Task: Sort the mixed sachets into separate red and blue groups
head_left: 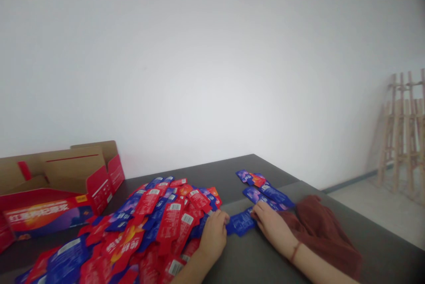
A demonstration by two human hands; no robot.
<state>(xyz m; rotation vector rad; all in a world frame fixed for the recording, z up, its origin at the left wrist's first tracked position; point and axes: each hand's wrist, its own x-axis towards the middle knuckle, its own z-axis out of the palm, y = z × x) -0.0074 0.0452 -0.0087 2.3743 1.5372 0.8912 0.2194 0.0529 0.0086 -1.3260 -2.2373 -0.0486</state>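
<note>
A large heap of red and blue sachets point(169, 222) lies on the dark table. At its right edge is my left hand point(214, 233), fingers curled closed; what they hold, if anything, is hidden behind them. Between my two hands a blue sachet point(241, 223) lies low over the tabletop, its left end close to my left fingertips. My right hand point(270, 222) has its thumb and fingers closed on the right end of that sachet. Just beyond my right hand, several more sachets point(265, 193), mostly blue and purple with an orange one, lie in a loose row.
To the left stands an open red cardboard box point(49, 217) with a brown inside. A crumpled brown cloth point(327, 235) lies beside my right forearm. The dark table point(247, 164) reaches back towards a white wall. Wooden easel-like frames point(403, 138) stand on the floor at far right.
</note>
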